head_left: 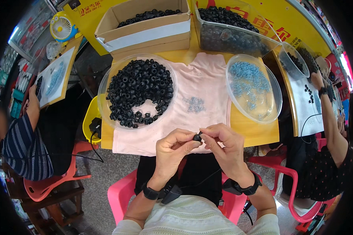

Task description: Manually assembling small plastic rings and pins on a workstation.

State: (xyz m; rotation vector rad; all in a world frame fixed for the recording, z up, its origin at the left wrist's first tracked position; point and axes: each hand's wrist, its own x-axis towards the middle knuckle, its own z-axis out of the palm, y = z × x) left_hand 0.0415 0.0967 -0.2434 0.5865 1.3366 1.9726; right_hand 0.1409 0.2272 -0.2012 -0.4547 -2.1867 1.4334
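Note:
Above the near edge of a pink shirt [145,137] spread on the table, my two hands meet. A small round black part [197,138] is pinched between the thumb and fingers of my left hand [173,148]. My right hand [228,148] is closed in a pinch at the part's upper right side; what its fingertips grip is too small to make out. Beyond my left hand, a clear round tray [103,107] holds a heap of hollow black parts [139,84]. A patch of tiny blue-grey pieces [195,104] lies on the shirt.
A clear round tray [277,102] with small blue pieces [249,74] stands at right. Along the back are a cardboard box [145,37] and a clear bin [231,41], both containing black parts. A yellow bucket [91,121] is at left. Co-workers sit on both sides.

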